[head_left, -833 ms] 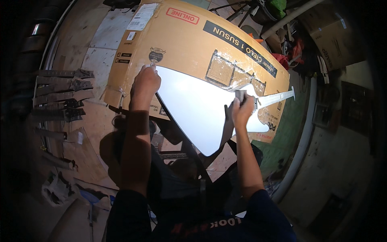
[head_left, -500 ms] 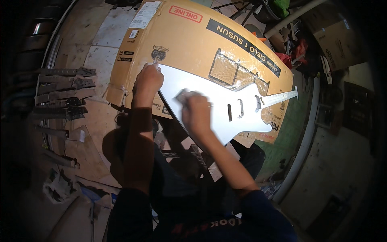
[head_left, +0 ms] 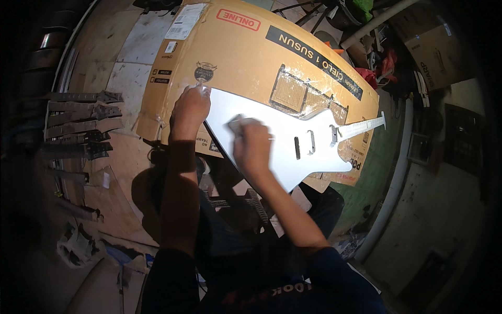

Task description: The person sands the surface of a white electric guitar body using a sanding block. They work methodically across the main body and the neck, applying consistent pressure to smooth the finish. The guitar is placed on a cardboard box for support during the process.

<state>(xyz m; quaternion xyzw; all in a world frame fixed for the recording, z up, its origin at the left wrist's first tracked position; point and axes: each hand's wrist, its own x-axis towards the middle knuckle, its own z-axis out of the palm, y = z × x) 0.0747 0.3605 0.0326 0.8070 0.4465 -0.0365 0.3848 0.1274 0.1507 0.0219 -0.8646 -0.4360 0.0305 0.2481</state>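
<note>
A white, angular electric guitar body lies flat on a large cardboard box, its neck pointing right. Dark slots are cut in its face. At the body's far left corner, my left hand is closed round the tip, holding it. My right hand is closed on a small grey pad and presses it to the white face, left of the slots. The pad is blurred and mostly under my fingers, so its exact kind does not show.
The cardboard box bears the guitar. Several guitar necks lie in a row on the left. A crumpled plastic bag sits at the lower left. A long pale pipe runs along the right, and clutter with a red bag stands far right.
My right hand with the grey pad has shifted very slightly left on the guitar body. My left hand still holds the corner.
</note>
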